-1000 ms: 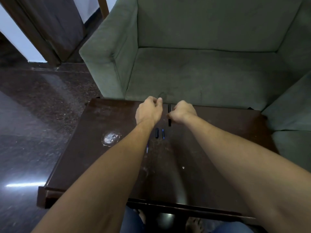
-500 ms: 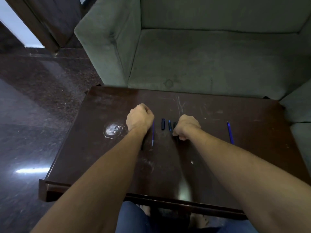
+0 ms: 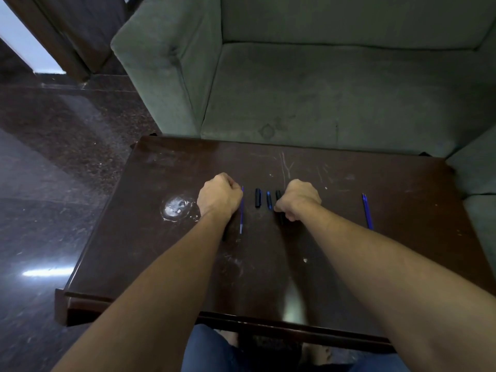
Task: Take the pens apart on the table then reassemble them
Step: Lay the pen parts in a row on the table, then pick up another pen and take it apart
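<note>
My left hand (image 3: 220, 196) rests as a fist on the dark wooden table (image 3: 268, 277), its curled fingers meeting the far end of a thin blue refill (image 3: 241, 213) that lies flat beside it. A dark strip shows under that wrist; I cannot tell what it is. To the right lie a short black cap (image 3: 258, 197) and a small blue piece (image 3: 269, 200). My right hand (image 3: 299, 197) is closed on a black pen barrel (image 3: 279, 210), which rests on the table. A whole blue pen (image 3: 367, 210) lies apart at the right.
A round white stain (image 3: 177, 206) marks the table left of my left hand. A grey-green sofa (image 3: 335, 89) stands just behind the table's far edge. Glossy dark floor (image 3: 53, 183) lies to the left. My knees show below the near edge.
Both hands came back from the table's far edge to its middle and lowered onto it with the refill and the barrel. Over the last half second they have hardly moved.
</note>
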